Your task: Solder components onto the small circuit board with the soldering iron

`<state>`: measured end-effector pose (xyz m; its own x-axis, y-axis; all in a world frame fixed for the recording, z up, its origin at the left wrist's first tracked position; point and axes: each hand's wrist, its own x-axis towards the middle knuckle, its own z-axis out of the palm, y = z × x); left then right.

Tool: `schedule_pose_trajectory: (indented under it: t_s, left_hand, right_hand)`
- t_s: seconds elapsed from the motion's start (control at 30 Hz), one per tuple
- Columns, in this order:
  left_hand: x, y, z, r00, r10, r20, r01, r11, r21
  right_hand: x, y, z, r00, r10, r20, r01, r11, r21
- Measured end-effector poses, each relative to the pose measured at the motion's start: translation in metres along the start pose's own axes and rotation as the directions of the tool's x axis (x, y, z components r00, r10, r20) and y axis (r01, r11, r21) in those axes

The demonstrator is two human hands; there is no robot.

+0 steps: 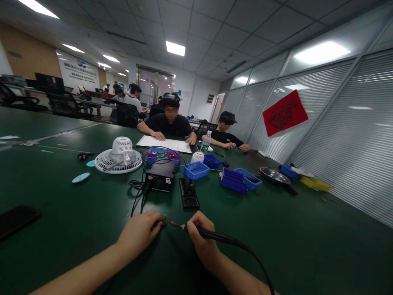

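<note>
My right hand [204, 241] is closed round the handle of a soldering iron [222, 236], whose tip points left. A black cord trails from the iron down to the right. Opposite it, my left hand [139, 231] pinches a small green part with red wire [163, 219] just above the table. The iron's tip is very close to that part; whether they touch I cannot tell. Beyond my hands stand a black iron stand [188, 194] and a black box-shaped soldering station [160, 176] with cables at its left.
Behind the station is a blue tray [176, 161] of red wires and green pieces. A white fan [119, 157] lies at left, near a dark phone [16, 221]. Other blue trays [196, 170], a bottle [206, 141] and a metal pan [274, 175] stand beyond. Two people sit across the table.
</note>
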<state>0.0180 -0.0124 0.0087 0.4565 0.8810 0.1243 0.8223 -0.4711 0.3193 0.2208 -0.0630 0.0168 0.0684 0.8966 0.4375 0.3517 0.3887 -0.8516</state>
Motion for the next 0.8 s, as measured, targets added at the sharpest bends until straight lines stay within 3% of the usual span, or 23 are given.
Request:
schedule_pose_trajectory:
  t_s: [0.8]
  left_hand:
    - [0.0004,-0.0001,0.0006,1.0,0.008,0.014,-0.008,1.0,-0.002]
  right_hand:
    - [-0.0015,0.0013,0.0012,0.999,0.035,-0.003,-0.035,0.999,-0.019]
